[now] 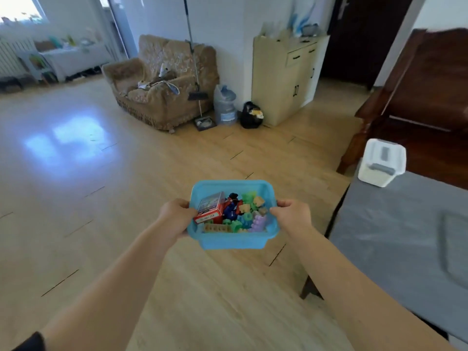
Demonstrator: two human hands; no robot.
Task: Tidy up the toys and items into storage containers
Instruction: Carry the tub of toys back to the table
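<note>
I carry a light blue plastic bin [233, 240] in the air above the wooden floor, in front of me. My left hand [174, 219] grips its left rim and my right hand [291, 215] grips its right rim. Inside lie a red card box [210, 210], a dark blue and red toy figure [231, 205] and several pastel building blocks [249, 217], green, tan and purple.
A white lidded storage box [381, 162] stands on the grey table [395, 231] at my right. Behind it is dark wooden furniture [425, 92]. Far ahead stand a brown armchair [162, 82], a broom [196, 95], bags and a cream cabinet [286, 77].
</note>
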